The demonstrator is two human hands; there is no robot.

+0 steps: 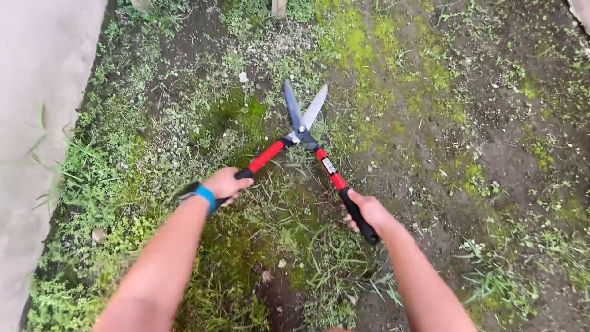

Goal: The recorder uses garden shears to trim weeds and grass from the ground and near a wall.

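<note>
I hold a pair of hedge shears [302, 132] with red shafts and black grips over mossy, weedy ground. My left hand [225, 183] grips the left handle; a blue band sits on that wrist. My right hand [370, 212] is closed around the black grip of the right handle. The two grey blades [305, 109] point away from me, slightly apart in a narrow V, low over the grass and moss.
A pale concrete strip [37, 123] runs along the left edge. Weeds and grass [110, 184] grow thick at left and below my hands. Bare dark soil [491, 154] with moss patches lies at right. A small white stone [243, 77] sits beyond the blades.
</note>
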